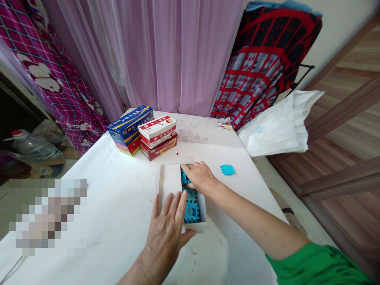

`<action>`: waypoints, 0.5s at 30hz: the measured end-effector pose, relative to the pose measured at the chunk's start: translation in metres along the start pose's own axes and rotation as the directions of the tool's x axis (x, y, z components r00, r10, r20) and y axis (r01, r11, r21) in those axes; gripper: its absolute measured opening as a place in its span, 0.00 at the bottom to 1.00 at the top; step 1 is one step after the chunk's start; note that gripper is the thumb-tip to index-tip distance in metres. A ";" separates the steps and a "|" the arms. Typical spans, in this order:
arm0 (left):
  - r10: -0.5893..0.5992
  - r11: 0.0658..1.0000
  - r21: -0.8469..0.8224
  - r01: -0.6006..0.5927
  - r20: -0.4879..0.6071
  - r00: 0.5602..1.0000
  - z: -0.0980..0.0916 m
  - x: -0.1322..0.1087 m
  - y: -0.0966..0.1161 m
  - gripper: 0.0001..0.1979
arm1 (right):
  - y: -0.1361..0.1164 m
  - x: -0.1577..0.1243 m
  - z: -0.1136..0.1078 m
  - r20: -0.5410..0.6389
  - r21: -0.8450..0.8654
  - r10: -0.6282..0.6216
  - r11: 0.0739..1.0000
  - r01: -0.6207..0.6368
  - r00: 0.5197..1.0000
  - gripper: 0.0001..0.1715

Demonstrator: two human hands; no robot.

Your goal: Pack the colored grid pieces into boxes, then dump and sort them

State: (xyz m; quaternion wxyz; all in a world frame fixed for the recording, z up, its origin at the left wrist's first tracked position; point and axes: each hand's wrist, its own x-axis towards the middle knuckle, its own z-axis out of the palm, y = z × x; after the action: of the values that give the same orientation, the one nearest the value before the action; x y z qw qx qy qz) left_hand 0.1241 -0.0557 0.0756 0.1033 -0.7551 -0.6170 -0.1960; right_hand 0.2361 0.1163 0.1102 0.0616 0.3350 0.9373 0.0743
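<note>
A white box (pixel 170 178) lies on the white table (pixel 118 198), holding a row of blue toothed foam pieces (pixel 191 206) along its right side. My left hand (pixel 168 229) lies flat on the box's near end, fingers stretched out. My right hand (pixel 199 176) rests on the far end of the blue pieces, its fingers curled down onto them. One loose blue foam piece (pixel 227 170) lies on the table to the right of the box.
At the back of the table stand a blue carton (pixel 130 124) and stacked red and white boxes (pixel 158 136). A white plastic bag (pixel 276 126) hangs over the right edge. A small packet (pixel 225 124) lies far right. Curtains and blankets hang behind.
</note>
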 end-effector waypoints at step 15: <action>0.000 1.000 -0.006 0.000 0.002 1.000 -0.004 0.002 0.002 0.41 | -0.003 -0.035 -0.014 0.132 0.150 -0.141 0.981 0.121 0.981 0.21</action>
State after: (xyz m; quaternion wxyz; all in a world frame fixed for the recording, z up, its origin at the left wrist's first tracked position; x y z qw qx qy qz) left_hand 0.1257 -0.0554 0.0800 0.1002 -0.7558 -0.6164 -0.1972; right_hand 0.2584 0.0900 0.1258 0.1088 0.2804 0.9535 -0.0202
